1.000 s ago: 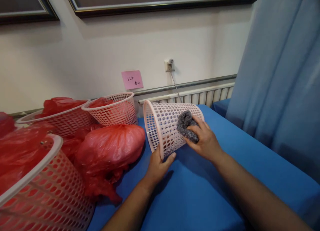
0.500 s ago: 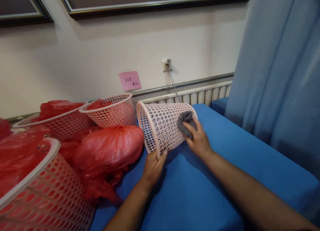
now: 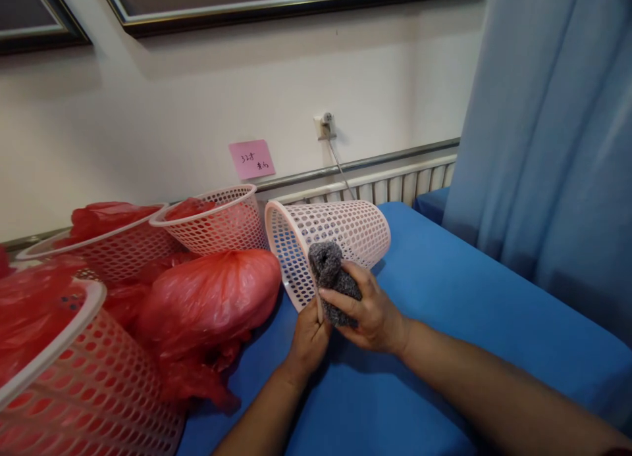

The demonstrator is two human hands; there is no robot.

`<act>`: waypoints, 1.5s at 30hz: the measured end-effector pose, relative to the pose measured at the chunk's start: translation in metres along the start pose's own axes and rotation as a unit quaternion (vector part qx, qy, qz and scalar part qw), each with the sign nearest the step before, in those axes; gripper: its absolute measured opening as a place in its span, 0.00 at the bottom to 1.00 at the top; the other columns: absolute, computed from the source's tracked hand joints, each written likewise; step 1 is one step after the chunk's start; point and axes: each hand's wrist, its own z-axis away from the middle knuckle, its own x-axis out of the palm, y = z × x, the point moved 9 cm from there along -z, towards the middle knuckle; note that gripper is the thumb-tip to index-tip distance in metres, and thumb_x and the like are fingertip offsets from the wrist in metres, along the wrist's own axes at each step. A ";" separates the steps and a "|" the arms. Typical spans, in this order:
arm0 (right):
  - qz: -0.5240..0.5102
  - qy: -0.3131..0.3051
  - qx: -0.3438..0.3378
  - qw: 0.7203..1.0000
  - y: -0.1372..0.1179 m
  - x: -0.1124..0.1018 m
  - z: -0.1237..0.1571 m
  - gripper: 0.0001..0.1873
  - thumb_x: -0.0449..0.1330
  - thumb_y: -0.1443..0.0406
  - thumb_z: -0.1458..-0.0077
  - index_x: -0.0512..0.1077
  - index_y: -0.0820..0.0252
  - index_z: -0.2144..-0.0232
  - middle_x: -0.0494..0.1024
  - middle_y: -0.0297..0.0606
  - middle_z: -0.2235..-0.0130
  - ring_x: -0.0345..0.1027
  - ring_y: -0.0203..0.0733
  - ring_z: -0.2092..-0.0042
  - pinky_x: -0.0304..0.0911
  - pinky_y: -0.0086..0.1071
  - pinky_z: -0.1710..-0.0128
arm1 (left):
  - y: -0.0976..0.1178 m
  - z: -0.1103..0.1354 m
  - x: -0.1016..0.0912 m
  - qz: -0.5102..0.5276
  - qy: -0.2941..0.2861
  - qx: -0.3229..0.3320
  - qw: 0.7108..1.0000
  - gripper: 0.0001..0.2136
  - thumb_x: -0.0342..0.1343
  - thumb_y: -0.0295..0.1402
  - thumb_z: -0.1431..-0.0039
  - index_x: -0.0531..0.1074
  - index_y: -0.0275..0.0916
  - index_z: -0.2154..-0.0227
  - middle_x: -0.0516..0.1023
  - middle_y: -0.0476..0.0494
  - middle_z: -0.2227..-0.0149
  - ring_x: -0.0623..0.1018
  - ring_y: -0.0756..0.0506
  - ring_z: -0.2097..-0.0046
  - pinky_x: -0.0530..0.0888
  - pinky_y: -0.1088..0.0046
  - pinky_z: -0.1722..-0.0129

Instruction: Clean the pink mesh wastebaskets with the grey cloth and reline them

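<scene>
A pale pink perforated plastic basket [image 3: 363, 229] lies on its side on the blue surface [image 3: 459, 298], its mouth facing left. My left hand [image 3: 307, 337] is closed on the near, lower part of its rim. In my right hand [image 3: 378, 311] is a grey knitted-looking cloth [image 3: 328, 265], bunched up and pressed against the basket's side close to the rim. The two hands are almost touching. Left of the basket lies a full red plastic bag [image 3: 212, 298], wrinkled and closed over something I cannot make out.
More pink baskets hold red plastic: one at the front left [image 3: 113, 370], one at the back left [image 3: 113, 242], another beside the fallen basket [image 3: 222, 222]. Behind them run a radiator [image 3: 395, 189] and a wall socket [image 3: 324, 127] with a plug. A blue curtain [image 3: 543, 147] hangs at right.
My right hand has moved the grey cloth left and toward me, from the basket's base end to its rim. My left hand keeps hold of the rim.
</scene>
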 end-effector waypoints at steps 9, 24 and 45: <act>0.058 0.178 0.373 0.909 0.177 -0.041 0.050 0.24 0.62 0.63 0.48 0.75 0.55 0.47 0.69 0.49 0.42 0.66 0.56 0.39 0.62 0.55 0.37 | 0.000 0.001 0.008 -0.018 -0.029 -0.006 0.999 0.21 0.52 0.38 0.36 0.76 0.38 0.44 0.79 0.39 0.44 0.76 0.36 0.40 0.68 0.53 0.35; -0.030 -0.031 -0.061 0.997 -0.014 -0.015 -0.004 0.30 0.64 0.64 0.46 0.70 0.49 0.40 0.65 0.46 0.39 0.67 0.51 0.43 0.72 0.47 0.46 | 0.012 0.003 -0.003 0.006 -0.002 -0.002 1.000 0.11 0.60 0.38 0.43 0.80 0.37 0.62 0.82 0.44 0.66 0.80 0.40 0.62 0.79 0.63 0.57; -0.046 0.007 0.028 0.998 0.007 -0.024 -0.003 0.34 0.62 0.68 0.49 0.67 0.51 0.39 0.59 0.46 0.34 0.61 0.54 0.36 0.66 0.49 0.39 | 0.006 0.001 0.023 -0.004 -0.063 0.055 0.996 0.16 0.52 0.31 0.36 0.78 0.39 0.49 0.83 0.40 0.52 0.78 0.38 0.45 0.74 0.56 0.42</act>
